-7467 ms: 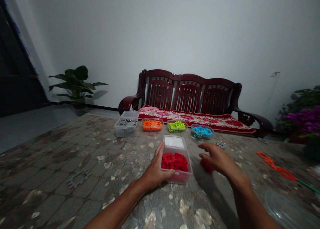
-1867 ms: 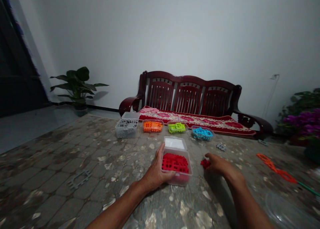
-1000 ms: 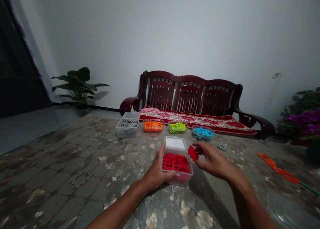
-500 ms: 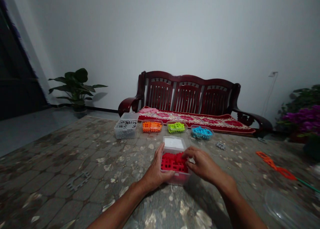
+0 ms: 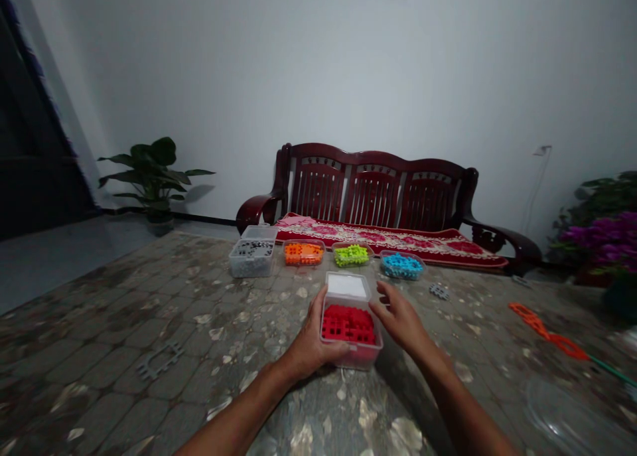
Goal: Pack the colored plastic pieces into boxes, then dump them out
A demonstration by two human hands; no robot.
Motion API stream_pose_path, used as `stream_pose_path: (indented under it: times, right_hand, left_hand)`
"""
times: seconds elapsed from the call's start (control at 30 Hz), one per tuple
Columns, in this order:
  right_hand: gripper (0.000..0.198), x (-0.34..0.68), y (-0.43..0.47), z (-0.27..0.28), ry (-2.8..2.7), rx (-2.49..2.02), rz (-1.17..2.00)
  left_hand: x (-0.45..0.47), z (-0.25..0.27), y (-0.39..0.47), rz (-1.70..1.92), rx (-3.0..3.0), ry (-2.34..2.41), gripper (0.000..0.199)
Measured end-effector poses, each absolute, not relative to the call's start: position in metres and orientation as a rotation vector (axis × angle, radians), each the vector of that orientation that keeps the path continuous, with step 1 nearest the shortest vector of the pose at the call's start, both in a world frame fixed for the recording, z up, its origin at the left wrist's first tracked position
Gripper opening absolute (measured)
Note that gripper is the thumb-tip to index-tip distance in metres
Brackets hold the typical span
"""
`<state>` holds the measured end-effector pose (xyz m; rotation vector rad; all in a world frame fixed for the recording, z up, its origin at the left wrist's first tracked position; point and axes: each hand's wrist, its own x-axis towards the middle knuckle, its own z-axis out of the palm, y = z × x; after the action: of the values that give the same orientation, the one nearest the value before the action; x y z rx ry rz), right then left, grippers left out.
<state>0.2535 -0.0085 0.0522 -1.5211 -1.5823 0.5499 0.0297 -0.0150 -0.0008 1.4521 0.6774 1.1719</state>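
In front of me on the table stands a clear plastic box (image 5: 365,358), its lid (image 5: 347,284) tipped back on the far side. Red interlocking plastic pieces (image 5: 348,323) fill it. My left hand (image 5: 317,336) grips the box by its left side, thumb along the front edge. Just off the box's right rim is my right hand (image 5: 401,316), fingers apart and slightly curled, with nothing visible in them.
Behind the box stand containers of grey pieces (image 5: 251,265), orange pieces (image 5: 302,253), lime pieces (image 5: 352,255) and blue pieces (image 5: 402,265). Grey connectors (image 5: 160,360) lie at left, an orange linked shape (image 5: 547,333) at right. A clear lid (image 5: 572,413) lies front right.
My right hand has come out of the red pieces and moved slightly right, its fingers opening. The left hand keeps holding the box.
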Motion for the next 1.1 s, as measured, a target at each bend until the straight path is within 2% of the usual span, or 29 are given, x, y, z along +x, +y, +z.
stream_pose_path:
  times: [0.13,0.27,0.33,0.47,0.6,0.73,1.0,1.1]
  right_hand:
    - [0.086,0.244,0.006,0.027,-1.111,-1.397,1.05]
    - [0.098,0.237,0.007,0.027,-0.94,-1.115,1.228]
    - [0.089,0.237,0.005,0.034,-0.957,-1.001,1.227]
    - [0.054,0.244,0.0,0.052,-1.087,-0.899,1.202]
    - [0.057,0.252,-0.009,0.066,-1.379,-0.997,1.105]
    - [0.033,0.25,-0.018,0.073,-1.798,-1.13,0.919]
    - [0.033,0.247,-0.025,0.07,-2.039,-1.119,0.771]
    - [0.037,0.247,-0.026,0.069,-2.072,-1.156,0.736]
  left_hand:
    - [0.03,0.006,-0.016,1.127,1.262,0.603,0.137]
    - [0.031,0.005,-0.011,1.173,1.275,0.65,0.143]
    - [0.031,0.002,-0.009,1.184,1.279,0.668,0.145]
    - [0.03,0.0,-0.007,1.16,1.265,0.692,0.15]
    - [0.025,-0.002,-0.007,1.121,1.312,0.702,0.15]
    - [0.022,-0.005,-0.006,1.058,1.365,0.645,0.143]
    - [0.014,0.005,-0.007,0.995,1.376,0.505,0.144]
    - [0.014,0.009,-0.008,1.006,1.287,0.475,0.133]
